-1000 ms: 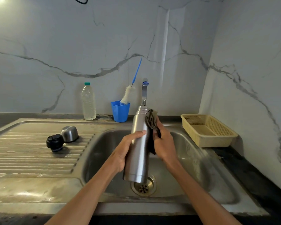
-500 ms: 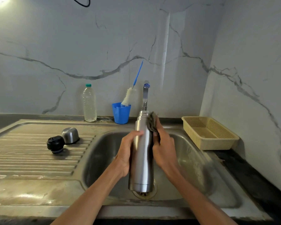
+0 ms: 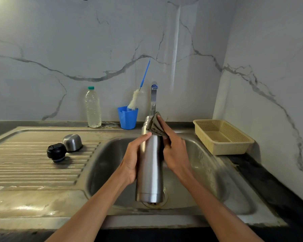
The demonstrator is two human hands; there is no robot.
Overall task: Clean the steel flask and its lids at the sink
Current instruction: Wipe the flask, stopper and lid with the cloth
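Over the sink point(image 3: 112, 154), mid-frame, my left hand point(image 3: 131, 161) grips the one flask point(image 3: 150, 165), now upright; right hand point(image 3: 173, 152) pinches one cloth point(image 3: 155, 127) higher, at its neck. Two lids point(image 3: 63, 149) sit left.

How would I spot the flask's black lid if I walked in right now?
Look left of the sink basin to the ridged steel draining board. Two small caps sit side by side there, about midway back. The black lid is the nearer, left one, dark plastic, while its neighbour, the steel cap, is shiny and domed.
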